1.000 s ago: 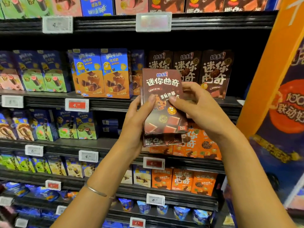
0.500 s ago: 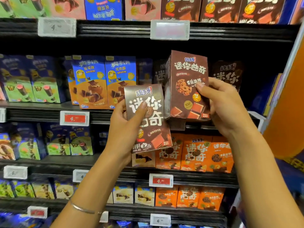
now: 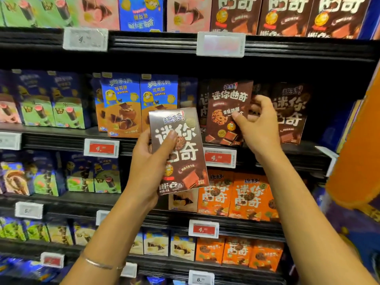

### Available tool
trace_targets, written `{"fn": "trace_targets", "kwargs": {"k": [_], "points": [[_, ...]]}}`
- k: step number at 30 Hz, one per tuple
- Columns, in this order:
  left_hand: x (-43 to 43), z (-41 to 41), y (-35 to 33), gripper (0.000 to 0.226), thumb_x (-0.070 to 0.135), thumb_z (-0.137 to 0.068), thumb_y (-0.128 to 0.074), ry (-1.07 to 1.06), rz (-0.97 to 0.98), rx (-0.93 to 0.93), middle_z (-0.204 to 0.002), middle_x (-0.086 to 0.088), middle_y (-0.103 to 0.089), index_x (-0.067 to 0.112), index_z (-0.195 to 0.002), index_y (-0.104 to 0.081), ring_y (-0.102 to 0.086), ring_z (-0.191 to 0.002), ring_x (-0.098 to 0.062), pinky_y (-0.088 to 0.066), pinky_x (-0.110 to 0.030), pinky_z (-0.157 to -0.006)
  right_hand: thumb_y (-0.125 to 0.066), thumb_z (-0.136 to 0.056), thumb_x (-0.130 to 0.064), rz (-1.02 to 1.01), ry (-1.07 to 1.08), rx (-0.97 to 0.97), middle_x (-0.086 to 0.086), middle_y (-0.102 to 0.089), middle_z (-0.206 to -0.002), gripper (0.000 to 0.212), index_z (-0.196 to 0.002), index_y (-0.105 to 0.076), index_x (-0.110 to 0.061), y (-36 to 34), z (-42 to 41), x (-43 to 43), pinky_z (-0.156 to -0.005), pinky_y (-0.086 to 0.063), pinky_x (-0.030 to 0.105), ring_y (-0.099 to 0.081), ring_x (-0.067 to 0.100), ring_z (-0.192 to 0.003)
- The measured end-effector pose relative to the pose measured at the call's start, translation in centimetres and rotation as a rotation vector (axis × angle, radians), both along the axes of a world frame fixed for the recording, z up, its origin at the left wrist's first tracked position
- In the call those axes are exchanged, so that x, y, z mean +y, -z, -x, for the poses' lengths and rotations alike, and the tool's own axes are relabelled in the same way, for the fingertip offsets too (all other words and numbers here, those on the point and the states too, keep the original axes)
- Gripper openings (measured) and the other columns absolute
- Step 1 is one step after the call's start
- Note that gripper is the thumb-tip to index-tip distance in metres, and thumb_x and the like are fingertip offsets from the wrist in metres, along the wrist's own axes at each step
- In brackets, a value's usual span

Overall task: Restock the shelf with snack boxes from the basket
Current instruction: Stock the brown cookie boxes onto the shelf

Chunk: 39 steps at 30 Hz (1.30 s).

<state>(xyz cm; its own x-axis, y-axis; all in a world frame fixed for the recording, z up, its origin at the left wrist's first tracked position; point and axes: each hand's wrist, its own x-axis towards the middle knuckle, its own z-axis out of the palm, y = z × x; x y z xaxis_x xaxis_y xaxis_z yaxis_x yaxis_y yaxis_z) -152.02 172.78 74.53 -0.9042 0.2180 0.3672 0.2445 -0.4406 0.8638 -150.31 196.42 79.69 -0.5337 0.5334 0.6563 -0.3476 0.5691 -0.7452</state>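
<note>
- A brown snack box (image 3: 225, 103) is pinched by the right hand (image 3: 257, 122), upright on the shelf (image 3: 304, 155) above the red price tag (image 3: 220, 157).
- A second box (image 3: 185, 154) is gripped by the left hand (image 3: 148, 161), left of that tag, unshelved.
- The basket is unseen; one box is judged nearly placed.

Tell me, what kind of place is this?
Probably a supermarket snack aisle. Black shelves hold rows of snack boxes, red price tags sit on the shelf edges, and the left hand holds a brown cookie box while the right hand grips a matching box on the shelf.
</note>
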Motion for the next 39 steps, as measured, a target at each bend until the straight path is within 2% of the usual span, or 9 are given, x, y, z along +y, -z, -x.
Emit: {"fn": "trace_targets", "kwargs": {"k": [4,8,10,16,20,24,28,32,39], "points": [[-0.1,-0.1,0.0,0.042,0.034,-0.094,-0.075,0.012,0.004,0.004,-0.117,-0.003,-0.079,0.026,-0.134,-0.062,-0.079,-0.099,-0.026,-0.065,-0.037,-0.072,-0.073,-0.092,-0.029,-0.107,0.07,-0.038,-0.011,-0.068,-0.103,0.05,-0.134,-0.048,-0.018,0.0,0.5,0.5,-0.055,-0.051,0.007,-0.066,-0.014,-0.08],[-0.4,-0.3,-0.2,0.045,0.039,-0.087,-0.077,0.024,0.007,0.011,-0.117,-0.002,-0.079,0.028,-0.128,-0.064,-0.079,-0.099,-0.026,-0.064,-0.034,-0.07,-0.074,-0.09,-0.038,-0.203,0.163,-0.154,0.006,-0.06,-0.126,0.055,-0.132,-0.048,-0.015,-0.4,0.1,1.3,-0.089,-0.057,0.046,-0.062,0.023,-0.109],[-0.3,-0.3,-0.4,0.044,0.039,-0.087,-0.077,0.026,0.006,0.011,-0.117,-0.003,-0.079,0.027,-0.128,-0.065,-0.079,-0.099,-0.025,-0.064,-0.034,-0.07,-0.073,-0.09,-0.042,-0.202,0.161,-0.221,0.007,-0.052,-0.135,0.062,-0.139,-0.046,-0.016,-0.4,-0.3,1.1,-0.096,-0.053,0.05,-0.056,0.026,-0.117],[1.3,-0.6,-1.2,0.038,0.033,-0.095,-0.073,0.061,-0.017,0.002,-0.115,-0.003,-0.079,0.024,-0.131,-0.062,-0.08,-0.096,-0.023,-0.063,-0.031,-0.067,-0.062,-0.097,-0.046,-0.025,-0.067,-0.006,-0.007,-0.061,-0.127,0.038,-0.129,-0.059,-0.026,1.6,-4.8,-2.4,-0.093,-0.053,0.029,-0.06,0.0,-0.111],[4.3,-1.4,-2.4,0.041,0.032,-0.097,-0.072,0.108,-0.052,0.022,-0.119,-0.007,-0.078,0.02,-0.134,-0.058,-0.079,-0.1,-0.026,-0.064,-0.035,-0.072,-0.063,-0.091,-0.056,0.024,-0.283,-0.097,-0.008,-0.062,-0.126,0.043,-0.125,-0.062,-0.03,2.4,-7.2,-4.2,-0.093,-0.055,0.028,-0.061,0.0,-0.113],[8.2,-1.9,-3.9,0.036,0.031,-0.103,-0.064,0.146,-0.04,0.066,-0.118,-0.007,-0.077,0.017,-0.135,-0.056,-0.078,-0.102,-0.024,-0.065,-0.035,-0.077,-0.073,-0.089,-0.033,0.109,-0.387,-0.1,-0.001,-0.067,-0.121,0.049,-0.132,-0.052,-0.025,1.6,-8.1,-3.4,-0.073,-0.06,0.022,-0.073,0.005,-0.098],[10.6,-1.1,-5.2,0.04,0.045,-0.107,-0.054,0.105,0.121,0.196,-0.119,-0.003,-0.074,0.019,-0.137,-0.054,-0.077,-0.1,-0.011,-0.06,-0.024,-0.073,-0.073,-0.092,-0.02,0.213,-0.31,-0.046,0.002,-0.07,-0.119,0.045,-0.132,-0.052,-0.024,1.0,-8.7,-0.1,-0.077,-0.064,0.034,-0.075,0.014,-0.099],[11.6,1.4,-5.1,0.068,0.049,-0.095,-0.069,-0.223,0.298,0.318,-0.147,-0.005,-0.044,0.024,-0.152,-0.041,-0.054,-0.131,-0.018,-0.049,-0.035,-0.106,-0.071,-0.093,-0.015,0.293,-0.183,0.052,0.004,-0.072,-0.119,0.046,-0.134,-0.051,-0.017,0.4,-9.0,3.8,-0.089,-0.06,0.05,-0.074,0.019,-0.103],[15.4,2.6,-5.3,0.121,0.058,-0.077,-0.085,-0.454,0.812,0.349,-0.153,-0.019,-0.024,0.015,-0.158,-0.006,-0.036,-0.141,-0.043,-0.04,-0.053,-0.113,-0.075,-0.091,-0.019,0.201,0.012,0.091,-0.005,-0.063,-0.127,0.056,-0.139,-0.046,-0.023,0.4,-7.6,7.1,-0.075,-0.063,0.028,-0.071,0.009,-0.103]]}}
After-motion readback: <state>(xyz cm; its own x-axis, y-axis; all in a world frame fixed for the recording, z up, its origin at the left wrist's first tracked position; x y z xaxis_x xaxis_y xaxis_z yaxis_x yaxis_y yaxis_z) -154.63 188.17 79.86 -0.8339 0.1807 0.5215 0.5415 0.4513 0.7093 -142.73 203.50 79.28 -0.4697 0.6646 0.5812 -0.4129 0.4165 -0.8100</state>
